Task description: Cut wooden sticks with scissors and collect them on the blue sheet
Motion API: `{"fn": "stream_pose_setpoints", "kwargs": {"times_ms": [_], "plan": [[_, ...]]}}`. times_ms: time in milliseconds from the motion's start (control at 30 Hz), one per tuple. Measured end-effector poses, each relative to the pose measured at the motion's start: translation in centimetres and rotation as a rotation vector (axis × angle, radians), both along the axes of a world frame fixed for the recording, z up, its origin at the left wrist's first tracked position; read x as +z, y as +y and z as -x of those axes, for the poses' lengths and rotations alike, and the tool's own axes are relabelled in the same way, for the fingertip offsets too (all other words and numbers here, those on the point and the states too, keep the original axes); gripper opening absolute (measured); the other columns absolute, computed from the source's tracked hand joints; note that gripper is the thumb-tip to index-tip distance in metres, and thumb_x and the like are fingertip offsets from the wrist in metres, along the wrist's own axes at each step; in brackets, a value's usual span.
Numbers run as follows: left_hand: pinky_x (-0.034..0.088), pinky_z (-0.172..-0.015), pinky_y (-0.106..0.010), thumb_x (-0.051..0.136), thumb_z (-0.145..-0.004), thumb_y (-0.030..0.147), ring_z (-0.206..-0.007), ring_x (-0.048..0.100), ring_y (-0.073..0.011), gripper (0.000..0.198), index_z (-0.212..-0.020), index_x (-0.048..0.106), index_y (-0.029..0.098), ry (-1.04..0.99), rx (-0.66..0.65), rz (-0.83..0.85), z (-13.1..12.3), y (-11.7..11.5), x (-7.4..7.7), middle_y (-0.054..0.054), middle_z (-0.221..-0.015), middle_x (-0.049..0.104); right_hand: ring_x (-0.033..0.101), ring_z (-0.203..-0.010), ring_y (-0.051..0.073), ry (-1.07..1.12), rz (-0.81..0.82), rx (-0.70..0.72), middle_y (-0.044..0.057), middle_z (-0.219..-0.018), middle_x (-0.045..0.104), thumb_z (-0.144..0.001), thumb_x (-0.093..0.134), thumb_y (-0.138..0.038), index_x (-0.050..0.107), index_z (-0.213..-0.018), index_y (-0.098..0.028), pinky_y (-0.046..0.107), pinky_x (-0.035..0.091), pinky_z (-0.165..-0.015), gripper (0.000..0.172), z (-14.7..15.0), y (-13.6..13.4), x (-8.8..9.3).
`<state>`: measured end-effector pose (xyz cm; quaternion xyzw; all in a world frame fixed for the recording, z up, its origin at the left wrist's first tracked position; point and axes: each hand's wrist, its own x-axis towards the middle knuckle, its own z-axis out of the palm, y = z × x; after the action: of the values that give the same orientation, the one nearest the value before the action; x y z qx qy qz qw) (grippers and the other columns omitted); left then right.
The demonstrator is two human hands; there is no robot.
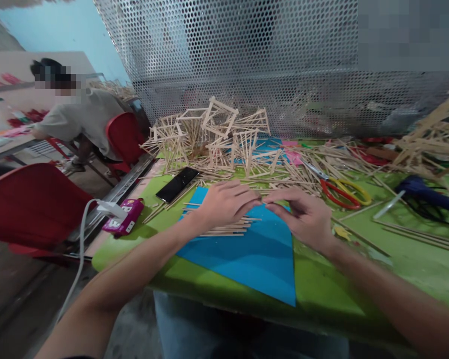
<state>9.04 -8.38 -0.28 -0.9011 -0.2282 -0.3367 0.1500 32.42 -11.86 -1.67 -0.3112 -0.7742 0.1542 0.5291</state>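
Above the blue sheet (247,264), the left hand (228,204) curls palm-down; at its right edge the right hand (306,217) has thumb and fingertips close together. I cannot tell whether either grips anything. Sticks (224,231) on it look unjoined; stick frames (232,123) behind seem assembled.

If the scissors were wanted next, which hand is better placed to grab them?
Probably the right hand: the scissors lie on its side, just beyond it. The left hand is farther away, over thin wooden sticks on the blue sheet.
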Motion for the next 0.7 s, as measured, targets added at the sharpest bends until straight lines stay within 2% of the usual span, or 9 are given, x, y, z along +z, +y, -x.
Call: {"fn": "stream_pose_setpoints", "kwargs": {"times_ms": [100, 300, 467, 567, 700], "plan": [[0.047, -0.074, -0.029, 0.054, -0.108, 0.038, -0.082, 0.068, -0.0144, 0.025, -0.103, 0.072, 0.022, -0.001, -0.039, -0.066, 0.3, 0.0, 0.2, 0.001, -0.09, 0.077, 0.076, -0.094, 0.018, -0.004, -0.075, 0.041, -0.001, -0.102, 0.08, -0.091, 0.077, -0.011, 0.077, -0.107, -0.031, 0.034, 0.061, -0.088, 0.026, -0.3, -0.1, 0.1], [0.039, -0.065, -0.03, 0.059, -0.105, 0.042, -0.076, 0.064, -0.015, 0.025, -0.105, 0.074, 0.023, 0.015, -0.062, -0.196, 0.6, -0.1, 0.9, 0.0, -0.081, 0.074, 0.076, -0.094, 0.017, -0.096, -0.103, 0.115, 0.0, -0.1, 0.079, -0.093, 0.071, -0.008, 0.075, -0.105, -0.028, 0.031, 0.061, -0.089, 0.024, -0.8, -0.1, 0.8], [0.035, -0.064, -0.031, 0.056, -0.107, 0.044, -0.072, 0.06, -0.0143, 0.029, -0.103, 0.075, 0.023, 0.049, -0.062, -0.23, 0.6, -0.2, 1.0, 0.0, -0.073, 0.069, 0.076, -0.095, 0.018, -0.181, -0.12, 0.185, 0.001, -0.099, 0.078, -0.094, 0.068, -0.008, 0.072, -0.106, -0.028, 0.031, 0.061, -0.087, 0.023, -1.2, 0.1, 1.5], [0.033, -0.063, -0.031, 0.056, -0.107, 0.043, -0.071, 0.059, -0.0137, 0.027, -0.102, 0.074, 0.022, 0.067, -0.075, -0.227, 0.6, -0.2, 1.0, 0.0, -0.071, 0.066, 0.075, -0.095, 0.018, -0.196, -0.075, 0.218, 0.001, -0.099, 0.078, -0.094, 0.069, -0.009, 0.072, -0.106, -0.029, 0.032, 0.06, -0.088, 0.024, -1.4, 0.2, 1.6], [0.027, -0.059, -0.032, 0.061, -0.105, 0.04, -0.064, 0.054, -0.0137, 0.021, -0.097, 0.073, 0.025, 0.037, -0.111, -0.252, 0.6, -0.2, 0.9, 0.003, -0.065, 0.061, 0.074, -0.092, 0.017, -0.085, 0.066, 0.311, 0.001, -0.098, 0.076, -0.096, 0.067, -0.012, 0.069, -0.1, -0.028, 0.032, 0.06, -0.082, 0.017, -1.2, 0.1, 1.5]]}}
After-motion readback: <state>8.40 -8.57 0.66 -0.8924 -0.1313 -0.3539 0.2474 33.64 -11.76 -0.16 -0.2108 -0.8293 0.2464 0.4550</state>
